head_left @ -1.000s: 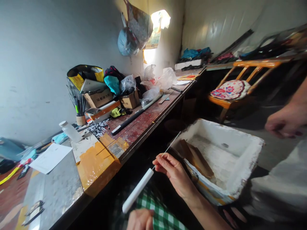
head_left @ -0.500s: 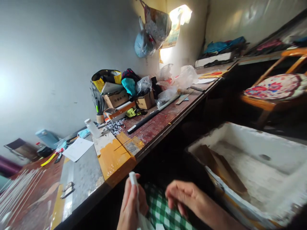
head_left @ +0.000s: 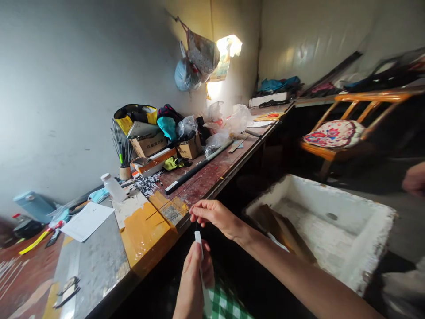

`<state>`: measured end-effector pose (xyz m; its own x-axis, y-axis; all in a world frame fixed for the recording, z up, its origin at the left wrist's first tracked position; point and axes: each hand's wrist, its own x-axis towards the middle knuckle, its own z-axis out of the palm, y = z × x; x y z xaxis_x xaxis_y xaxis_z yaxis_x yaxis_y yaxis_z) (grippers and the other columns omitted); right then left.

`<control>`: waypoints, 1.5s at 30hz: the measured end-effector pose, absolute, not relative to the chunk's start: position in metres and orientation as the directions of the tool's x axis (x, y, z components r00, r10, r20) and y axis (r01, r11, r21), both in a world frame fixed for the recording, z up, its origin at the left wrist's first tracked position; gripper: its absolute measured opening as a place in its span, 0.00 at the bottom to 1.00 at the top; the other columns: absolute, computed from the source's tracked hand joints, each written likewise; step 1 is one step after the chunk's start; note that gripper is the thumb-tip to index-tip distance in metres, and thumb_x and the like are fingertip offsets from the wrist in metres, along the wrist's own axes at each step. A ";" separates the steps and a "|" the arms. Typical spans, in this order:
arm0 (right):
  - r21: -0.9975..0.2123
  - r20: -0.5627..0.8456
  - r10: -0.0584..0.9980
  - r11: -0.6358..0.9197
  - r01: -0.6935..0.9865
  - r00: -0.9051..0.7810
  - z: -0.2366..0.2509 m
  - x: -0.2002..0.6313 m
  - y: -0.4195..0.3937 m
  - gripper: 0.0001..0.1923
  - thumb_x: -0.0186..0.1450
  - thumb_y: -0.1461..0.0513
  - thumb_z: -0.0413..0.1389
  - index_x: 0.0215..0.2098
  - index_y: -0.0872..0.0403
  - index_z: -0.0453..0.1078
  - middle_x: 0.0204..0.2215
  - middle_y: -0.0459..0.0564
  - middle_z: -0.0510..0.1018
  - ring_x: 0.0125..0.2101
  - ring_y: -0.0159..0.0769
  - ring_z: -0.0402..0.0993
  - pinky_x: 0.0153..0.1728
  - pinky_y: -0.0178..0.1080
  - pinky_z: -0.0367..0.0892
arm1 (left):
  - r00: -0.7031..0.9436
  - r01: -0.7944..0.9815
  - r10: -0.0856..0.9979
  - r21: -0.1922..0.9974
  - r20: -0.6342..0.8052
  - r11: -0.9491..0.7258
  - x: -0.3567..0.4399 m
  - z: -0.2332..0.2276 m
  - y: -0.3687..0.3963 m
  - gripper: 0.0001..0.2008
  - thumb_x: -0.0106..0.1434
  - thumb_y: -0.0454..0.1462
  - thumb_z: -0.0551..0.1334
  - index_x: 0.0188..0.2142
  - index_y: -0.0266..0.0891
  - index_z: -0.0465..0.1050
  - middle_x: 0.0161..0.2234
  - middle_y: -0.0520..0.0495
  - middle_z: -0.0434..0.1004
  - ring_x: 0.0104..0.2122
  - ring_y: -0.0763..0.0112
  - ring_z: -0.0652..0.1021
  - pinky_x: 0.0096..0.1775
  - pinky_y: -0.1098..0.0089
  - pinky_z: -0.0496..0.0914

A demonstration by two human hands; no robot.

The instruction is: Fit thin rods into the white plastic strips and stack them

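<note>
My left hand (head_left: 191, 277) is closed around a narrow white strip (head_left: 198, 239), held upright with its end poking up above the fingers. Just above that end, my right hand (head_left: 210, 213) is in a pinch, fingertips together. A faint, thin dark strand (head_left: 196, 226) seems to run from those fingertips down to the strip's tip; it is too fine to make out well. Green-and-white checked cloth (head_left: 224, 303) lies below my hands. The yellow-taped bench edge (head_left: 149, 235) is just to their left.
On the bench stand a white bottle (head_left: 113, 188), a paper sheet (head_left: 88, 220), a pile of small black-and-white sticks (head_left: 148, 182) and a long dark tube (head_left: 186, 176). A worn white basin (head_left: 358, 212) and a wooden chair (head_left: 327, 153) are right. Another person's hand (head_left: 415, 179) shows at the right edge.
My right hand has moved up and left to the strip's tip and is now pinched. The strip stands more upright in my left hand. The view has swung right; another person's hand now shows.
</note>
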<state>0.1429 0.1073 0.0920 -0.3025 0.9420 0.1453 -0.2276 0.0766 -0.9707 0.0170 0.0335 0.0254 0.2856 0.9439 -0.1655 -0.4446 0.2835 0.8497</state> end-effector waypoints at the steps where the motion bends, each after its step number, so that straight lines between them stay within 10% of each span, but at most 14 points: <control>1: -0.971 0.150 0.949 0.088 -0.224 -0.278 0.095 0.145 0.114 0.12 0.57 0.55 0.62 0.29 0.57 0.75 0.25 0.46 0.78 0.22 0.26 0.67 0.26 0.30 0.62 | 0.265 -0.425 0.951 0.865 -0.163 0.266 0.020 0.027 0.034 0.24 0.58 0.58 0.58 0.35 0.39 0.63 0.18 0.61 0.43 0.17 0.83 0.46 0.19 0.75 0.41; 16: -0.984 0.176 0.963 0.167 -0.064 -0.202 0.108 0.147 0.181 0.10 0.67 0.63 0.56 0.28 0.59 0.70 0.24 0.42 0.74 0.22 0.26 0.69 0.25 0.32 0.67 | 0.117 -0.267 0.982 0.948 -0.148 0.175 0.024 0.007 0.040 0.24 0.57 0.59 0.57 0.33 0.40 0.60 0.20 0.60 0.43 0.19 0.80 0.47 0.21 0.74 0.42; 37: -0.931 0.284 0.925 0.329 0.159 -0.252 0.117 0.130 0.172 0.08 0.70 0.59 0.50 0.42 0.54 0.69 0.31 0.45 0.77 0.19 0.25 0.68 0.18 0.28 0.62 | -0.163 -0.562 0.970 0.825 -0.181 0.059 0.009 0.006 0.042 0.18 0.56 0.49 0.66 0.34 0.41 0.62 0.24 0.59 0.55 0.22 0.83 0.60 0.25 0.81 0.57; 45: -0.821 -0.094 0.911 0.157 0.548 -0.401 -0.002 0.172 0.047 0.07 0.64 0.57 0.54 0.37 0.51 0.68 0.24 0.41 0.78 0.19 0.29 0.71 0.18 0.28 0.61 | -0.317 -0.718 0.928 0.689 -0.195 -0.100 -0.004 -0.007 0.053 0.15 0.61 0.43 0.63 0.45 0.39 0.66 0.36 0.48 0.70 0.36 0.70 0.75 0.39 0.68 0.72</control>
<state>0.1722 0.0475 -0.0016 -0.4008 0.9113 -0.0939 0.5484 0.1565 -0.8214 -0.0036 0.0533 -0.0069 -0.3174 0.9279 -0.1954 -0.7178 -0.1005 0.6889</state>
